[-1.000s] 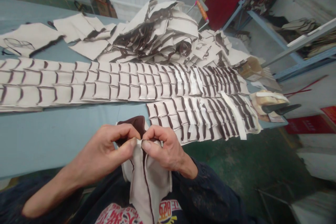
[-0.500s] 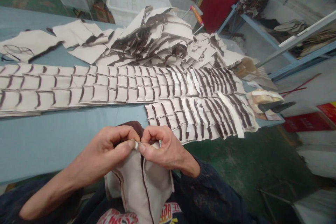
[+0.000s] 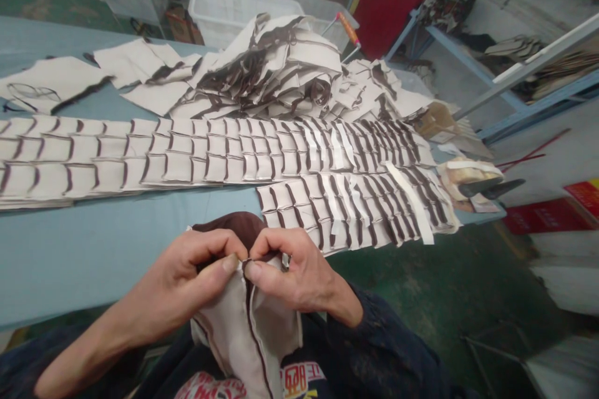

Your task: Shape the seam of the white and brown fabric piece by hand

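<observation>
Fabric fills this moment: a cream piece [image 3: 248,330] with a dark brown seam down its middle hangs in front of the person's chest, off the near edge of the table [image 3: 84,243]. Both hands meet at its top edge. The left hand [image 3: 187,274] pinches the cloth between thumb and forefinger on one side of the seam, and the right hand [image 3: 290,268] pinches it the same way on the other, thumbs almost touching. A brown lining [image 3: 231,224] shows above the knuckles.

The piece looks light and limp; it folds and droops under its own weight, so it needs support from two points or it will collapse. The stitched seam and bound edge seem the firmest parts, and the top rim beside the seam is probably the best place to grip. It does not look slippery or fragile.

On the table beyond, rows of like pieces [image 3: 210,153] lie overlapped along its length, a shorter row [image 3: 355,206] sits toward the right end, and a loose heap [image 3: 281,68] rises at the far edge. Scissors [image 3: 491,187] rest at the right end.
</observation>
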A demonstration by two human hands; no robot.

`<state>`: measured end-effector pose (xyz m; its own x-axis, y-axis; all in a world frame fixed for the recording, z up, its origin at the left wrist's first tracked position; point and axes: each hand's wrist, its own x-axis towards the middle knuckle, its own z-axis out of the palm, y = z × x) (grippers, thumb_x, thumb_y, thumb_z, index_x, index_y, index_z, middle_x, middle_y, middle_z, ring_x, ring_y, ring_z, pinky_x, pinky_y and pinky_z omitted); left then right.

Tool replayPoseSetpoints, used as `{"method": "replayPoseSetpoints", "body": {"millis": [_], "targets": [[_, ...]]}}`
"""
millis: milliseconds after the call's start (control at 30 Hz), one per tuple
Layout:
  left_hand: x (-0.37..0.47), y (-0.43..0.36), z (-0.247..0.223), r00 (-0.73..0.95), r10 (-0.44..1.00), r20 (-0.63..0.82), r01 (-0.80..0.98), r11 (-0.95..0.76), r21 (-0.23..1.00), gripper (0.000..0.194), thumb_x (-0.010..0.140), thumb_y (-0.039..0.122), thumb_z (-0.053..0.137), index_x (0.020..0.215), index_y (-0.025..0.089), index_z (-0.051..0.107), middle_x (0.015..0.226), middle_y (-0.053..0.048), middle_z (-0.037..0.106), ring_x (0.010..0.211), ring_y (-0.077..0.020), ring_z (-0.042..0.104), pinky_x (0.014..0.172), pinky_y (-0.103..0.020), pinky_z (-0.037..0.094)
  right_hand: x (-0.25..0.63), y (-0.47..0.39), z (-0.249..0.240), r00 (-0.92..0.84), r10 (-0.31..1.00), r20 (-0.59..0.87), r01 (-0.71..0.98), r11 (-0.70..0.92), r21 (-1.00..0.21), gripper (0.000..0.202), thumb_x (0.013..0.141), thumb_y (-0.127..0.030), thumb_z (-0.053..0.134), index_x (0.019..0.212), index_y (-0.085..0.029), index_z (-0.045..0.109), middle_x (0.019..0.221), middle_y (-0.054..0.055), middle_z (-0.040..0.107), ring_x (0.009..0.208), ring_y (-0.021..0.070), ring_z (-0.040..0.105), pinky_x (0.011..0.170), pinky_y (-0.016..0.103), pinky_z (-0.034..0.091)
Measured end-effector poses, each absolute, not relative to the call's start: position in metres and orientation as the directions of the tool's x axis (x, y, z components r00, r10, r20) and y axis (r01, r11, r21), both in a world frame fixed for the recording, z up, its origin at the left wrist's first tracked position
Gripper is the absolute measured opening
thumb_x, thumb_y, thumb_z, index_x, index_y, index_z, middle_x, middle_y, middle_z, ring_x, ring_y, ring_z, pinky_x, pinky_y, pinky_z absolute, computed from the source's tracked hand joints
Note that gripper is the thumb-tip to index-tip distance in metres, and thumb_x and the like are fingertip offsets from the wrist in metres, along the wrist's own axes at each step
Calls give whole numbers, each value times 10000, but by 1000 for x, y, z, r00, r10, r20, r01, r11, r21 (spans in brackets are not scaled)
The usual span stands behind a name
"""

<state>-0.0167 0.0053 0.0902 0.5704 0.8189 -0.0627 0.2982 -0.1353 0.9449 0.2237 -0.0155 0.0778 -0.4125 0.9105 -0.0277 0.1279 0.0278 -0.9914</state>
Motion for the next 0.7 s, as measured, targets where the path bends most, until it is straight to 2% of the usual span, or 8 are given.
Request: {"method": "replayPoseSetpoints", "body": {"millis": [200, 333, 500, 600, 700], "targets": [[-17, 0, 83, 568, 822, 40, 237, -210, 949, 388, 1181, 390, 636, 846, 230, 748, 682, 58, 600, 579, -136, 502, 539, -236, 363, 221, -14, 78, -431, 900, -59, 93, -21, -995, 335, 963, -465, 771, 774, -265, 581, 687, -54, 578, 649, 142, 502, 592, 271, 399], [-16, -1, 87, 546, 835, -68, 295, -115, 949, 426, 1154, 465, 648, 829, 222, 778, 699, 33, 644, 623, -152, 542, 579, -237, 401, 222, -12, 79, -426, 903, -55, 102, -13, -995, 329, 960, -413, 769, 744, -265, 570, 664, -65, 556, 611, 123, 449, 568, 261, 391], [-20, 1, 80, 532, 824, -193, 355, -10, 935, 469, 1107, 561, 658, 814, 215, 782, 687, 26, 622, 615, -150, 465, 537, -226, 355, 223, -9, 81, -416, 907, -68, 195, 16, -981, 242, 905, -280, 791, 732, -254, 624, 697, -55, 669, 648, 127, 561, 636, 248, 474], [-18, 1, 78, 497, 816, -296, 375, 106, 921, 489, 1056, 625, 681, 799, 215, 753, 672, 32, 587, 595, -141, 423, 507, -215, 325, 225, -8, 74, -402, 916, -2, 260, 112, -959, 229, 913, -285, 800, 749, -255, 644, 718, -43, 714, 676, 136, 609, 685, 260, 498], [-13, 1, 84, 464, 814, -349, 368, 182, 912, 472, 977, 648, 723, 761, 228, 700, 641, 47, 544, 560, -133, 399, 478, -213, 313, 226, -9, 64, -413, 905, 105, 235, 217, -947, 237, 948, -327, 787, 771, -260, 644, 733, -30, 725, 665, 142, 623, 697, 273, 515]]}}
